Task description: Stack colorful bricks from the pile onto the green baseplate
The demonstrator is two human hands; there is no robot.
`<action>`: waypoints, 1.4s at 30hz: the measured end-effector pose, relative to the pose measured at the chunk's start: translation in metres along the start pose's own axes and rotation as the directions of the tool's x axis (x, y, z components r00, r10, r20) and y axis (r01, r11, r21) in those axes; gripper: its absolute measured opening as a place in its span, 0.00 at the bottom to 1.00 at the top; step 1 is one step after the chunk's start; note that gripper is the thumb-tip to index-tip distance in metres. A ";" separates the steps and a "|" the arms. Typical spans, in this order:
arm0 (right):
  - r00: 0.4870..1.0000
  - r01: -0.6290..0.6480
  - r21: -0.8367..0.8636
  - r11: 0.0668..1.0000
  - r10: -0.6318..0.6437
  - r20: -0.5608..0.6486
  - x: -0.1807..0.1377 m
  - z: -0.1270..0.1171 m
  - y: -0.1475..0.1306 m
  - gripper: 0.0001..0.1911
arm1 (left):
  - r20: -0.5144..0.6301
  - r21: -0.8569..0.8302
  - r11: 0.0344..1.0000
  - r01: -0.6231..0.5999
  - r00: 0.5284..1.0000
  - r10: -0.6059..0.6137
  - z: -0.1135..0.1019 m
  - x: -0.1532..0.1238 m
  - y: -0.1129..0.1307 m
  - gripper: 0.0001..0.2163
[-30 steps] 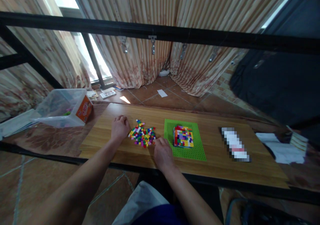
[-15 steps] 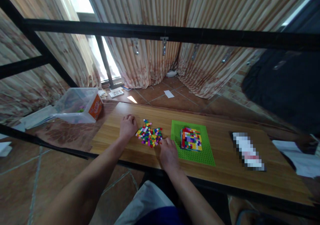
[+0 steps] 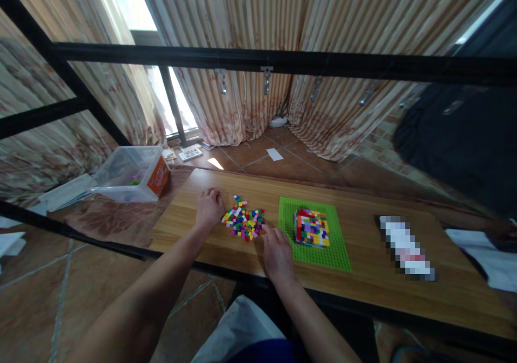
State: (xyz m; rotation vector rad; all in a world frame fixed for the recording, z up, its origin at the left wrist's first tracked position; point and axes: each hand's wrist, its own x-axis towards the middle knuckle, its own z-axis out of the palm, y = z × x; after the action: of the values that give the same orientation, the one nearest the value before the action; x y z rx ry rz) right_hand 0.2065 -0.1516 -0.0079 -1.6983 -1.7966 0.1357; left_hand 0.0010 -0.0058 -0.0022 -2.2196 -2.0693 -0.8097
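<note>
A loose pile of small coloured building bricks [image 3: 244,222] lies on the wooden table between my hands. My left hand [image 3: 210,209] rests on the tabletop at the pile's left side, fingers loosely bent and slightly apart, with no brick visible in it. At the pile's lower right edge is my right hand [image 3: 278,251], its fingers curled together and the fingertips by the outermost bricks. Whatever those fingers pinch is too small to make out. To the right of that hand, a green studded baseplate [image 3: 339,255] carries a squarish multicoloured brick build [image 3: 313,227] with a red piece along its left side.
A blurred-out flat object [image 3: 407,249] lies on the table's right part. On the floor at left stands a clear plastic bin [image 3: 129,188] with an orange label. A black metal bar [image 3: 283,61] with clips crosses above the table. Papers [image 3: 476,255] sit at the far right.
The whole view has shifted slightly, with everything a little lower and further right. Both hands keep nearly the same places beside the pile; the brick build looks the same.
</note>
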 end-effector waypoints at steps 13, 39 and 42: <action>0.912 -0.265 0.555 0.788 0.392 -0.120 -0.019 -0.055 0.021 0.11 | -0.004 0.004 1.000 -0.006 1.000 0.006 0.002 0.001 -0.002 0.13; 0.812 -0.429 0.429 0.795 0.548 -0.202 0.001 -0.100 0.102 0.21 | -0.006 0.036 0.999 -0.027 1.000 0.028 0.000 0.003 -0.001 0.13; 0.782 -0.434 0.528 0.730 0.596 -0.181 0.001 -0.096 0.103 0.22 | -0.011 0.033 0.999 -0.021 1.000 0.021 0.000 0.002 -0.001 0.13</action>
State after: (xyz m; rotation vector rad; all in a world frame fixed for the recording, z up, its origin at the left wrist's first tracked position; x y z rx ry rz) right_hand 0.3440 -0.1687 0.0167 -1.6953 -0.8879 0.4479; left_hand 0.0004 -0.0033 -0.0018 -2.2115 -2.0355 -0.7791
